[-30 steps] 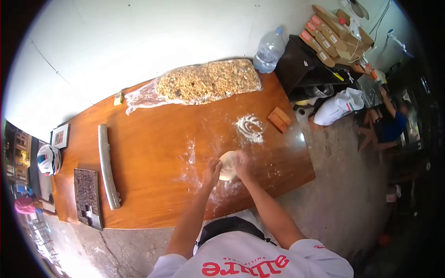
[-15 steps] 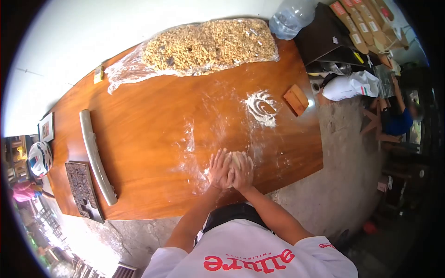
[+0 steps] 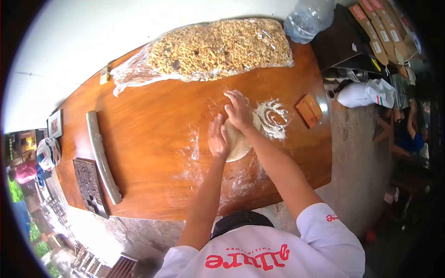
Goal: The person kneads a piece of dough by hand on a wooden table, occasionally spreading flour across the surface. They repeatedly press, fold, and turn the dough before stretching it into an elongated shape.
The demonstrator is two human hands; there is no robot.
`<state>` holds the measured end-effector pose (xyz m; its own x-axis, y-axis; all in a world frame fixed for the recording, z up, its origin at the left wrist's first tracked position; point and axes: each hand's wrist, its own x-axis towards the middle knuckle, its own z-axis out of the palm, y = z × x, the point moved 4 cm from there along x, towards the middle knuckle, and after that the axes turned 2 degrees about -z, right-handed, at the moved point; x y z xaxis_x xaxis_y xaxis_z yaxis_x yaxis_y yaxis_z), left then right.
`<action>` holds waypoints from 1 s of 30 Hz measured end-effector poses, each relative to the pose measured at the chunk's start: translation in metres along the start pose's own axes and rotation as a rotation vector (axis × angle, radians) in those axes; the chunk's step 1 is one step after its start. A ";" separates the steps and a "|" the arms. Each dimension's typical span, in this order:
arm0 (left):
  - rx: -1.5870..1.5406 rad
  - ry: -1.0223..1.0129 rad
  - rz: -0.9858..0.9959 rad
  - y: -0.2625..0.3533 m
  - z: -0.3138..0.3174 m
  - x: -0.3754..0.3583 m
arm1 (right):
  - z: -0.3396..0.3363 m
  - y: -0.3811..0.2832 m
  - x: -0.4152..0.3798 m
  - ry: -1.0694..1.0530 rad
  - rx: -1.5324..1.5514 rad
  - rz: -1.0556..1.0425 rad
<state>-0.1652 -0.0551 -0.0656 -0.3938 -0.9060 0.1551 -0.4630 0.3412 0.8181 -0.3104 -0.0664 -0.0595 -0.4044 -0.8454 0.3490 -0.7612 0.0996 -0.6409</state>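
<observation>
A flattened, pale piece of dough (image 3: 239, 147) lies on the wooden table under both hands. My left hand (image 3: 219, 138) rests along the dough's left side, its fingers stretched forward. Farther from me, my right hand (image 3: 239, 111) presses at the dough's far part with extended fingers and the palm down. Part of the dough is hidden by the hands and the right forearm. Just right of it is a swirled patch of white flour (image 3: 273, 123). More flour is smeared over the tabletop around the dough.
A large plastic bag of yellowish pieces (image 3: 218, 51) lies along the table's back edge. To the left are a grey pipe (image 3: 101, 153) and a dark carved board (image 3: 90, 187). A wooden block (image 3: 309, 111) sits at right, with a clear water jug (image 3: 309, 21) behind.
Both hands have moved forward, away from my body, with the dough, which now looks wider and flatter. The hands were close together and are now slightly apart.
</observation>
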 end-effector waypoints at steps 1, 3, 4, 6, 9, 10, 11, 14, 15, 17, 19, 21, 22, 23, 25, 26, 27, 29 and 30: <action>-0.059 -0.090 -0.014 -0.001 0.008 -0.019 | 0.005 0.013 0.004 0.011 0.003 -0.018; 0.011 0.023 -0.003 0.031 0.003 -0.056 | -0.003 0.053 0.003 0.224 0.908 0.242; -0.039 0.068 -0.069 0.036 0.000 -0.078 | -0.027 0.052 -0.001 0.244 0.793 0.283; -0.093 0.123 -0.123 0.037 -0.013 -0.106 | -0.065 0.040 -0.015 0.226 0.508 0.394; -0.196 -0.042 -0.358 0.012 -0.028 -0.108 | -0.044 0.018 -0.063 -0.263 0.204 0.366; -0.104 -0.035 -0.352 0.007 -0.038 -0.094 | -0.048 -0.012 -0.082 -0.190 0.138 0.201; -0.012 -0.023 -0.345 0.008 -0.043 -0.078 | -0.050 -0.042 -0.101 -0.116 0.071 0.031; -0.313 0.067 -0.272 0.027 -0.048 -0.043 | -0.054 -0.081 -0.149 -0.175 0.005 0.107; -0.325 0.067 -0.262 0.023 -0.048 -0.046 | -0.064 -0.100 -0.165 -0.236 -0.026 0.172; 0.032 -0.372 -0.203 0.015 -0.026 -0.050 | -0.074 -0.115 -0.201 -0.172 -0.031 0.071; -0.008 -0.347 -0.159 0.025 -0.036 -0.067 | -0.076 -0.112 -0.229 -0.124 -0.033 -0.028; -0.042 -0.397 -0.123 0.038 -0.048 -0.091 | -0.078 -0.084 -0.251 -0.002 0.309 0.346; -0.022 -0.342 -0.080 0.041 -0.052 -0.106 | -0.091 -0.083 -0.252 0.079 0.290 0.436; -0.020 -0.345 -0.081 0.042 -0.054 -0.121 | -0.093 -0.089 -0.250 0.079 0.291 0.440; -0.008 -0.305 0.061 0.040 -0.049 -0.148 | -0.108 -0.101 -0.238 0.259 0.072 0.422; -0.006 -0.310 0.062 0.037 -0.044 -0.159 | -0.098 -0.102 -0.232 0.308 0.051 0.283; -0.015 -0.224 0.146 0.035 -0.041 -0.170 | -0.089 -0.096 -0.235 0.310 0.050 0.293; -0.026 -0.149 0.226 0.027 -0.035 -0.190 | -0.072 -0.098 -0.234 0.178 -0.103 -0.002; 0.034 -0.075 0.208 0.019 -0.034 -0.198 | -0.072 -0.103 -0.233 0.150 -0.133 0.009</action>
<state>-0.0692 0.1219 -0.0619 -0.5413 -0.7942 0.2759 -0.3915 0.5285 0.7533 -0.1742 0.1585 -0.0256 -0.4749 -0.7575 0.4479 -0.8133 0.1834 -0.5522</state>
